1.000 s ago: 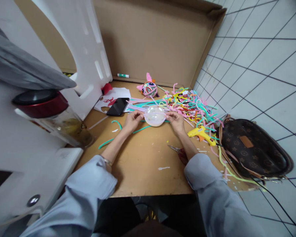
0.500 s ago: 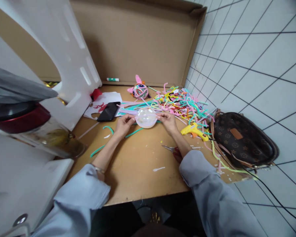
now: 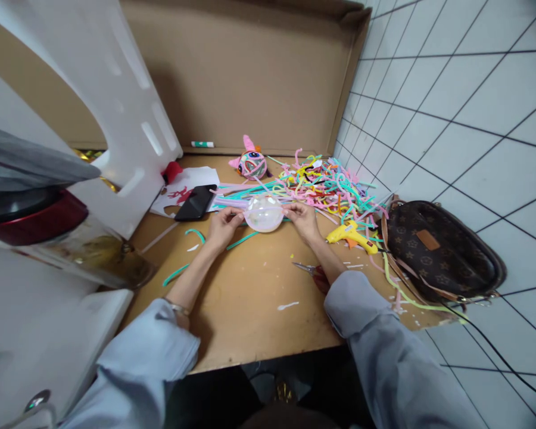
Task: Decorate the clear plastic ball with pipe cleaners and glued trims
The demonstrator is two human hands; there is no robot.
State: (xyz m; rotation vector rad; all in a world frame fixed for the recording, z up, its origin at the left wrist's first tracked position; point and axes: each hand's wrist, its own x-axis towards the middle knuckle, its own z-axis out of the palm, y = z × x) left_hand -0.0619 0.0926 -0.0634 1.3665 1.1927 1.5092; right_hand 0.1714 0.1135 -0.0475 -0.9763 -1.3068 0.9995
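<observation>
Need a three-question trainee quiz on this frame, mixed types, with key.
1. What round thing is between the left hand and the right hand?
2. True or false: in the picture, the phone lies left of the glue gun.
3. Which is nearest the bag? A) marker B) glue gun C) phone

Key: 1. A clear ball; 2. True; 3. B

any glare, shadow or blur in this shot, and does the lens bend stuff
Head view: small bright glare spots on the clear ball; head view: a soft dark shadow on the left part of the cardboard; head view: the jar near the left edge looks stretched and somewhat blurry, likely wide-lens distortion.
</observation>
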